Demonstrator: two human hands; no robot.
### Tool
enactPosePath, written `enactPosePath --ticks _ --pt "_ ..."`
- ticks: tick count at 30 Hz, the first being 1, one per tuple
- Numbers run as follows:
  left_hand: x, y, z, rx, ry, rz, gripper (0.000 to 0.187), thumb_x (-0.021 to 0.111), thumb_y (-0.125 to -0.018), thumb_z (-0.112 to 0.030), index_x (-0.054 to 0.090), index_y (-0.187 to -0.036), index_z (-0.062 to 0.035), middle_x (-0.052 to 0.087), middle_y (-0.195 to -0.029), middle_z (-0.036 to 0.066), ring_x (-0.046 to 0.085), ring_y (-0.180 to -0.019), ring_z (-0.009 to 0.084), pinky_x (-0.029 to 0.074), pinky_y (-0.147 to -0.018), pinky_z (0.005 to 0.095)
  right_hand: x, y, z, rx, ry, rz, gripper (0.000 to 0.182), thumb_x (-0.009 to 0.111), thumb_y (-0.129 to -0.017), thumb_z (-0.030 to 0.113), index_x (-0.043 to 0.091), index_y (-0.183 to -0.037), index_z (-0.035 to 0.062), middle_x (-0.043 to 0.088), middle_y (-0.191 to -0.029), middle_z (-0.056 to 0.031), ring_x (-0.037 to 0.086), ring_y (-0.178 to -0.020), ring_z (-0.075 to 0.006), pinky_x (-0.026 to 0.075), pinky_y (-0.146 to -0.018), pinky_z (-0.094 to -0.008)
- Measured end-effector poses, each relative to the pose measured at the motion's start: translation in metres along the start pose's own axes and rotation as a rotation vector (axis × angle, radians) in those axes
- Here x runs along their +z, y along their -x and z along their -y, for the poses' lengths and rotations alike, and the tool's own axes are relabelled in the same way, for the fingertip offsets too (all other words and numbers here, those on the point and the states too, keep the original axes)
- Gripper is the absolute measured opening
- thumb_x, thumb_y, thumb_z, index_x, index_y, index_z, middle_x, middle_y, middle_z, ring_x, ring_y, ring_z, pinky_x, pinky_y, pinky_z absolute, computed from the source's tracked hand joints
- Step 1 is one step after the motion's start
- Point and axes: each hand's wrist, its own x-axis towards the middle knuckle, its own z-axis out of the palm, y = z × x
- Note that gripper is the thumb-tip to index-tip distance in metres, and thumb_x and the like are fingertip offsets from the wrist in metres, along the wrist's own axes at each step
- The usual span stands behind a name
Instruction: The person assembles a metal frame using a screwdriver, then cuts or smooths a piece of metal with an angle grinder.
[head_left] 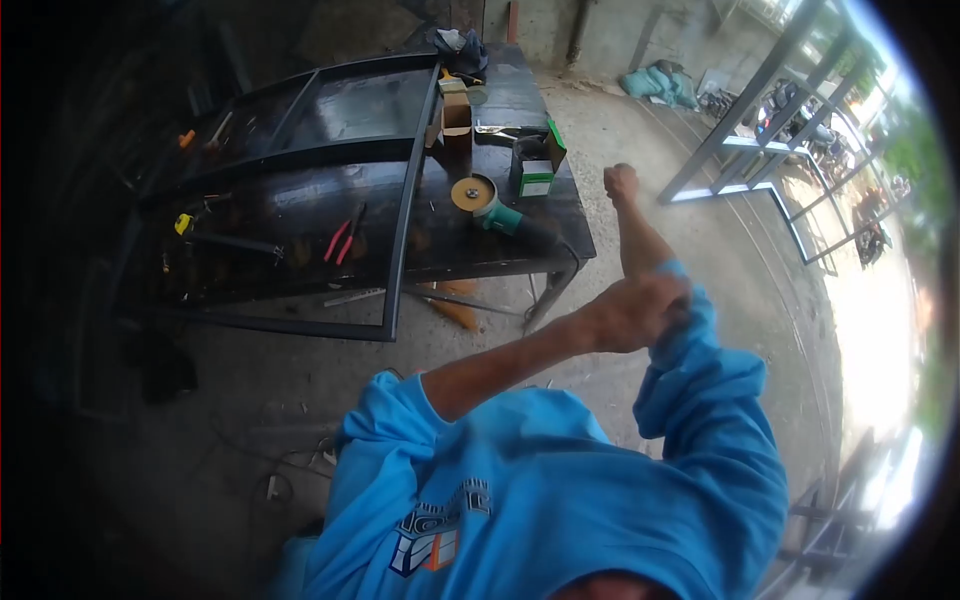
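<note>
Beside workbench (560,215), left hand (632,312) gripping right sleeve (690,335) (angle grinder (490,205) nearby)

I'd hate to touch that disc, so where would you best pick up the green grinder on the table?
Probably by the green body behind the disc, coming from the table's near right edge. The grinder lies flat with its disc facing up at the far left end, so the body is the safer part to wrap the fingers around.

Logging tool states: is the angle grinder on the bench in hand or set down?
Set down. The angle grinder lies on the bench, disc showing; the right hand is fisted in the air beside it.
</note>
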Motion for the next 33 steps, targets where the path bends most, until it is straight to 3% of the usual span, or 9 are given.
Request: enactPosePath --ticks 2,8,18,20,22,24,26,31,33 --pt "0.003 0.016 -0.022 -0.069 0.219 -0.021 0.016 0.059 -0.092 -0.015 0.053 -0.098 -0.0002 0.061 -0.097 0.016 0.062 -0.084 0.0255 0.049 -0.073 0.0381 0.01 0.044 0.036 -0.144 -0.153 -0.286 0.033 0.054 -0.074 0.021 0.07 -0.096 0.0026 0.067 -0.099 -0.0249 0.063 -0.099 -0.041 0.049 -0.087 -0.0442" --pt "-0.01 0.106 -0.013 -0.143 0.39 -0.077 0.016 0.061 -0.092 -0.014 0.058 -0.098 0.0004 0.064 -0.083 0.01 0.062 -0.073 0.0166 0.05 -0.068 0.033 0.054 0.075 0.003 -0.162 -0.123 -0.055 0.034 0.055 -0.074 0.023 0.072 -0.097 0.0046 0.068 -0.09 -0.0229 0.067 -0.09 -0.0366 0.051 -0.083 -0.0412" --pt "0.145 0.539 0.206 -1.573 0.265 -0.718 0.036 0.068 -0.086 -0.027 0.064 -0.106 0.0031 0.066 -0.079 0.009 0.063 -0.064 0.0143 0.047 -0.052 0.0267 0.098 0.109 0.009 -0.538 -0.122 0.466 0.049 0.069 -0.077 0.037 0.065 -0.109 0.0006 0.069 -0.09 -0.0191 0.067 -0.087 -0.0305 0.05 -0.076 -0.0371" --pt "0.218 0.627 0.2 -1.478 0.085 -0.749 0.025 0.068 -0.085 -0.02 0.066 -0.096 0.0024 0.063 -0.069 0.008 0.059 -0.052 0.0141 0.044 -0.043 0.0278 0.123 0.097 0.022 -0.639 0.01 0.643 0.066 0.076 -0.071 0.041 0.057 -0.12 0.002 0.067 -0.099 -0.0213 0.065 -0.094 -0.0349 0.049 -0.081 -0.04" --pt "0.255 0.633 0.159 -1.816 0.111 -1.071 0.019 0.066 -0.086 -0.018 0.066 -0.094 -0.0004 0.059 -0.064 0.006 0.057 -0.049 0.0136 0.044 -0.042 0.0277 0.148 0.104 0.034 -0.665 0.144 0.659 0.082 0.08 -0.064 0.045 0.048 -0.127 0.002 0.064 -0.108 -0.0234 0.062 -0.101 -0.0393 0.048 -0.086 -0.0435" --pt "0.259 0.586 0.114 -1.754 0.455 -1.642 0.016 0.063 -0.088 -0.017 0.065 -0.094 -0.0021 0.058 -0.063 0.005 0.057 -0.049 0.0133 0.044 -0.042 0.0267 0.18 0.096 0.031 -0.72 0.365 0.659 0.092 0.083 -0.059 0.046 0.043 -0.128 0.0011 0.061 -0.114 -0.0246 0.058 -0.108 -0.0422 0.047 -0.089 -0.0466" --pt "0.274 0.547 0.1 -1.783 0.495 -1.833 0.018 0.061 -0.089 -0.018 0.065 -0.097 -0.0024 0.058 -0.064 0.005 0.058 -0.052 0.0133 0.044 -0.044 0.0262 0.185 0.087 0.041 -0.715 0.444 0.749 0.097 0.085 -0.055 0.046 0.04 -0.128 0.0006 0.06 -0.115 -0.0252 0.055 -0.111 -0.0428 0.046 -0.09 -0.0488" --pt "0.347 0.498 0.118 -1.787 0.386 -1.624 0.025 0.066 -0.084 -0.029 0.068 -0.082 -0.0041 0.066 -0.071 0.011 0.065 -0.061 0.0228 0.05 -0.053 0.0357 0.186 0.099 0.044 -0.695 0.528 0.701 0.063 0.078 -0.068 0.031 0.055 -0.122 0.0065 0.065 -0.111 -0.0165 0.063 -0.1 -0.0334 0.049 -0.085 -0.0392" --pt "0.382 0.509 0.137 -1.795 0.204 -1.63 0.027 0.065 -0.084 -0.033 0.068 -0.08 -0.0061 0.067 -0.076 0.014 0.067 -0.07 0.0293 0.052 -0.061 0.0399 0.23 0.042 -0.015 -1.131 0.375 1.091 0.038 0.065 -0.079 0.027 0.064 -0.109 0.0045 0.068 -0.103 -0.0148 0.066 -0.092 -0.0287 0.05 -0.082 -0.0362"
